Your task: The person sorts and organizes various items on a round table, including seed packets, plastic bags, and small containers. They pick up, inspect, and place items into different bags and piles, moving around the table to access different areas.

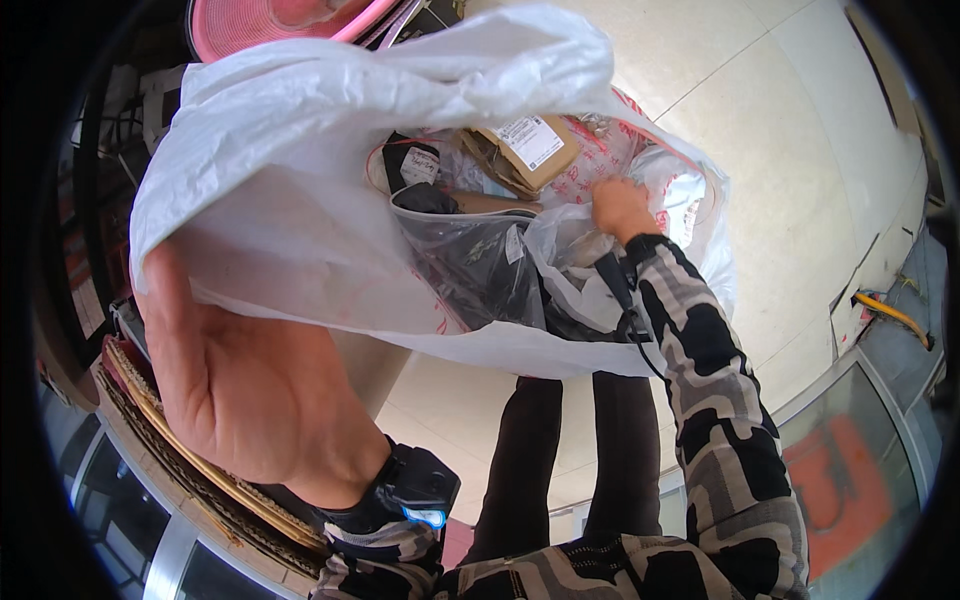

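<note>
A large white plastic sack (525,356) with red print gapes before me. My left hand (255,397) grips its left rim, the thumb along the edge and the fingers hidden behind the plastic. Deep inside on the right is my right hand (621,206), fingers curled down among crumpled clear plastic; their tips are hidden. Just left of it lies a torn cardboard box (551,161) with a printed label. A clear bag of dark cloth (480,270) fills the near side. Beyond it sits a black item (411,161) with a white tag. A pale plastic parcel (679,195) is right of my right hand.
A pink basket (300,26) stands beyond the sack. Flattened cardboard (202,480) leans at the lower left. Pale floor tiles (772,165) stretch to the right, where a yellow tube or cable (896,315) lies near a glass door (847,480).
</note>
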Demonstrator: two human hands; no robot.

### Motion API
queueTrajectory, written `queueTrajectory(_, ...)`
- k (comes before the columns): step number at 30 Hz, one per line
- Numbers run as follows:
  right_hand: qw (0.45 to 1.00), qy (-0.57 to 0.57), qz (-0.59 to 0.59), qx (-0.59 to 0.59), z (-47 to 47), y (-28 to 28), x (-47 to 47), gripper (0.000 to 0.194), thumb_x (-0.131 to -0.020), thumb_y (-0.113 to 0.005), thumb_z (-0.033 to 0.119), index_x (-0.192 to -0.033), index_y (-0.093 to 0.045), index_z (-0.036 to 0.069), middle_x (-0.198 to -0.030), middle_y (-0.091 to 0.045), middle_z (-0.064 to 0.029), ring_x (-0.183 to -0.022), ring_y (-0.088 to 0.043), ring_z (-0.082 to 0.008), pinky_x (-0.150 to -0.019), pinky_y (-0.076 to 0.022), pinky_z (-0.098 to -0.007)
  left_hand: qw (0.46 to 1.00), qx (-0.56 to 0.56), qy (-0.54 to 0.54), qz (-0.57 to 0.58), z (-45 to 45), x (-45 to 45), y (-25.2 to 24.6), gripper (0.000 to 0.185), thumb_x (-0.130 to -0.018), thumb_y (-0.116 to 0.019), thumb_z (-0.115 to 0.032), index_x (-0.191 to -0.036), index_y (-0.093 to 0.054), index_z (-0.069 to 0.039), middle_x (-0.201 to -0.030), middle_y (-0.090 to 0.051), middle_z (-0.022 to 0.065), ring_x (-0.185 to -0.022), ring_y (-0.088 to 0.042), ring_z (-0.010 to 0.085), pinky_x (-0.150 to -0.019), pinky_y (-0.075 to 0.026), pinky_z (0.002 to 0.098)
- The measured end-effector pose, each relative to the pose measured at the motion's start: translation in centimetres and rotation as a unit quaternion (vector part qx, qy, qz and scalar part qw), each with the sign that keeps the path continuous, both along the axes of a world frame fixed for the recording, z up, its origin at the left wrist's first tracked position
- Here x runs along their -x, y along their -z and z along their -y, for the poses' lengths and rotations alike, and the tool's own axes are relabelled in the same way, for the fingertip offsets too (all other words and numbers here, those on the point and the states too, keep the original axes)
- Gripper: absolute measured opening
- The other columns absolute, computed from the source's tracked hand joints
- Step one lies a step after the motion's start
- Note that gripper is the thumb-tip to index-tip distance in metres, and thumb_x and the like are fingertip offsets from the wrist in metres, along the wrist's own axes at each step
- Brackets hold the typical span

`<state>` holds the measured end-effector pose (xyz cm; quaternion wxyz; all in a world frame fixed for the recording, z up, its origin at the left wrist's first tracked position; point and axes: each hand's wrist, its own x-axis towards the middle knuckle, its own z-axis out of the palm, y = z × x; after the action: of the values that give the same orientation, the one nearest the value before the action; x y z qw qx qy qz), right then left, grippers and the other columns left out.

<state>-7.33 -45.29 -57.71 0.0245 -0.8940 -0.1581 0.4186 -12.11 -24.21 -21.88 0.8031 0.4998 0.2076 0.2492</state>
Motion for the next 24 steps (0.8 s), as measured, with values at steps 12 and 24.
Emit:
queueTrajectory(12,0.955,0.098,0.231,-0.155,-9.1,0.4,1.1,0.096,-0.065,-0.081,0.037,-0.144,-0.031,0.018,-0.133,-0.033,-0.0244,-0.120,-0.038,-0.0447,-0.098,-0.0324,-0.0532,0.997,-0.033,-0.051,-0.042,0.2,1.6,-0.8,0.029,-0.098,-0.049,-0.021,-0.111,-0.063,0.001,-0.116,-0.064,0.0154,-0.117,-0.055,0.0270,-0.103,-0.036,0.0489)
queueTrajectory(24,0.878,0.020,0.131,-0.461,-13.2,-4.2,4.0,0.071,-0.074,-0.071,0.037,-0.136,-0.045,0.016,-0.138,-0.040,-0.0181,-0.135,-0.028,-0.0381,-0.103,-0.0238,-0.0570,0.998,-0.031,-0.046,-0.009,-0.2,2.4,-0.2,0.031,-0.098,-0.049,-0.020,-0.115,-0.061,0.002,-0.119,-0.063,0.0158,-0.119,-0.054,0.0279,-0.105,-0.035,0.0483)
